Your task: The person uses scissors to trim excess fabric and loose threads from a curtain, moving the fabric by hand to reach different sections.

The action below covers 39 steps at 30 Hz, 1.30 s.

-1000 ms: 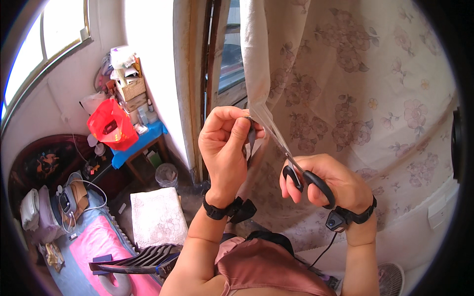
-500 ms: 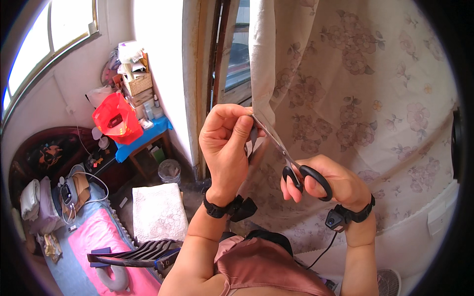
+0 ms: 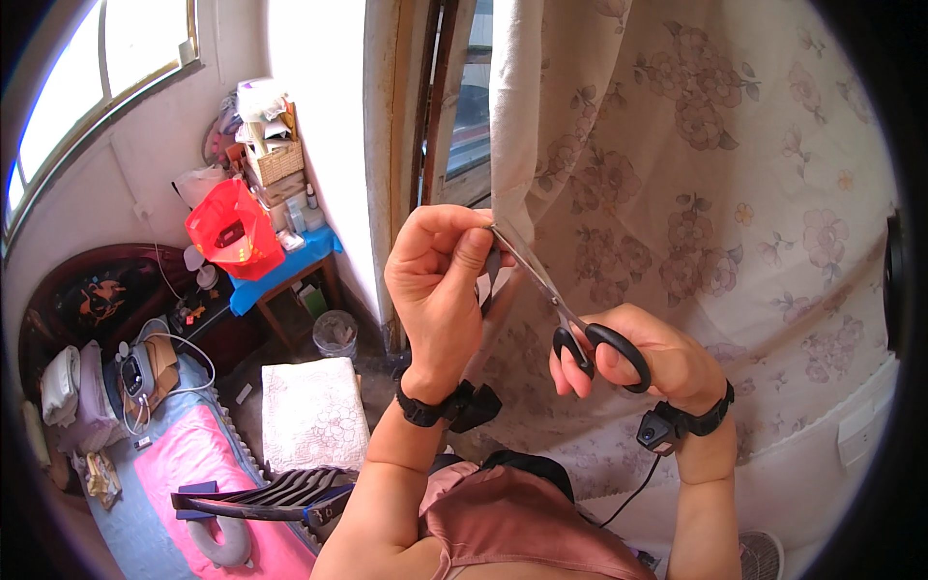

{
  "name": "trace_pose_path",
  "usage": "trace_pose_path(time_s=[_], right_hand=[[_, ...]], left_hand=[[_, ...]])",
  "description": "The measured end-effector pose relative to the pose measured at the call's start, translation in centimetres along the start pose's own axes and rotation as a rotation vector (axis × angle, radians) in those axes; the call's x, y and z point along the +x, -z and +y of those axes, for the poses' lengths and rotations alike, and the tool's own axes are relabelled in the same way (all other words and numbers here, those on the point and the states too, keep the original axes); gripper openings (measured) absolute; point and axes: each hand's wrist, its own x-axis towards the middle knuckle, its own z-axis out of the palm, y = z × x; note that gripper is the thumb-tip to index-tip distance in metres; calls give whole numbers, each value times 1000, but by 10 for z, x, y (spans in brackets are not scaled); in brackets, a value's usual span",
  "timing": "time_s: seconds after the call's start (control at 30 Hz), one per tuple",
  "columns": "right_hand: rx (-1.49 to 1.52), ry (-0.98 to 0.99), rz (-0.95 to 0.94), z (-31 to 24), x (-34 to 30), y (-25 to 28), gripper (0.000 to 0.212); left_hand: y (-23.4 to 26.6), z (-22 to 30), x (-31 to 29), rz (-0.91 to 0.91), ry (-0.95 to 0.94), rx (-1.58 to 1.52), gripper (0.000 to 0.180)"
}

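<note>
With thumb and index finger pinched together, my left hand (image 3: 437,275) grips a narrow dark strip (image 3: 492,268) that hangs down beside the fingers. A pair of scissors (image 3: 551,295) with black handles is in my right hand (image 3: 672,358), whose fingers pass through the loops. The blades point up and left, and their tips reach the left fingertips; whether they touch the strip is hidden there. Just behind both hands hangs a pale curtain (image 3: 696,261) with a flower print.
A wooden window frame (image 3: 401,116) stands left of the curtain. Further left are a red bag (image 3: 234,232) on a blue-covered table (image 3: 253,292), a waste bin (image 3: 334,333), a white cloth-covered seat (image 3: 311,416) and a bed with a pink sheet (image 3: 184,464).
Both hands and the scissors hold almost the same place. The background has shifted slightly to the right as my head view turned a little.
</note>
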Motion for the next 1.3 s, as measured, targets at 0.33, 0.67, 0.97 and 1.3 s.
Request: trace_pose_path(time_s=[0.33,0.67,0.97,1.3], right_hand=[[30,-18,11,-2,3,-1,67],[35,-10,-5,-2,7,-2,67],[25,-6,1,-3,9,-4,67],[19,0,15,-2,13,-2,64]], left_hand=[[3,0,3,6,-15,1,5],[5,3,4,4,-5,-7,5],[8,4,5,11,0,-12,5],[11,7,6,19,5,41,5]])
